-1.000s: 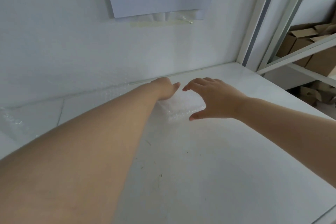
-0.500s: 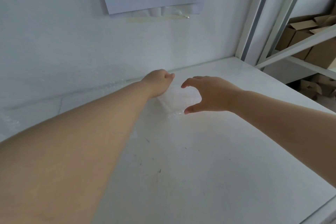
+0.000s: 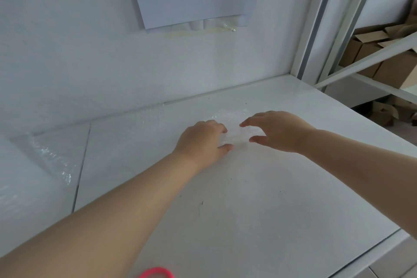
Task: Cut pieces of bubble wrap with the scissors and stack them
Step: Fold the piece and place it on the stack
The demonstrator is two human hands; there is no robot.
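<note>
Two bare hands, the left hand (image 3: 203, 140) and right hand (image 3: 278, 131), rest fingers spread on a clear bubble wrap stack (image 3: 234, 124) on a white table (image 3: 248, 210).

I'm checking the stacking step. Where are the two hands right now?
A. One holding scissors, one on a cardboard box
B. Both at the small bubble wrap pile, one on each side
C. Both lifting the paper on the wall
B: the left hand and right hand flank the bubble wrap pile on the table, fingers spread and holding no tool.
</note>
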